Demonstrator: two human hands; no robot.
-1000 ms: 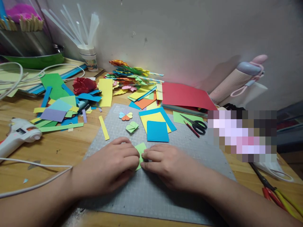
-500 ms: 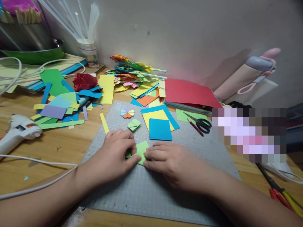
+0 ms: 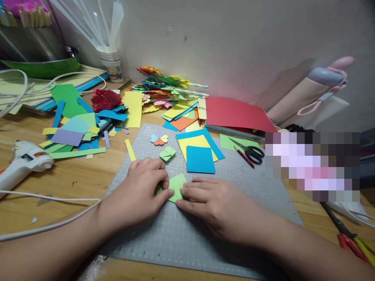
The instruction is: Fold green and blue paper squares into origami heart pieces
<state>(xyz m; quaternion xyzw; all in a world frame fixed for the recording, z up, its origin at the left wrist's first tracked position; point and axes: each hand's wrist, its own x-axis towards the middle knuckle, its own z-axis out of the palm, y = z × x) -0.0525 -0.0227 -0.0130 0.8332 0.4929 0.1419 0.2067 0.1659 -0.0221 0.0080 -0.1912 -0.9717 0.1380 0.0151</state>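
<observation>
A small folded piece of light green paper [image 3: 177, 184] lies on the grey cutting mat [image 3: 164, 242]. My left hand [image 3: 148, 181] has curled fingers and pinches the paper at its left side, hiding that part. From the right, my right hand [image 3: 209, 201] reaches in with fingers stretched out and slightly apart, its fingertips touching the paper's right edge. Just beyond my left hand is a folded green paper piece [image 3: 167, 154]. Farther back sits a multicoloured paper flower [image 3: 159, 138]. Blue paper squares [image 3: 200, 159] lie behind my right hand, partly over yellow paper [image 3: 184, 146].
Black-handled scissors [image 3: 253, 153] and a pencil [image 3: 244, 157] lie at the mat's right. A glue gun [image 3: 25, 158] and its white cord [image 3: 58, 232] are at left, near paper scraps [image 3: 68, 134]. A red sheet [image 3: 237, 114] tops a stack behind. Red-and-yellow-handled pliers [image 3: 348, 238] lie far right.
My right hand's fingertips have spread a little at the paper's edge, showing slightly more of the green paper. My left hand keeps its pinch. The view has shifted slightly.
</observation>
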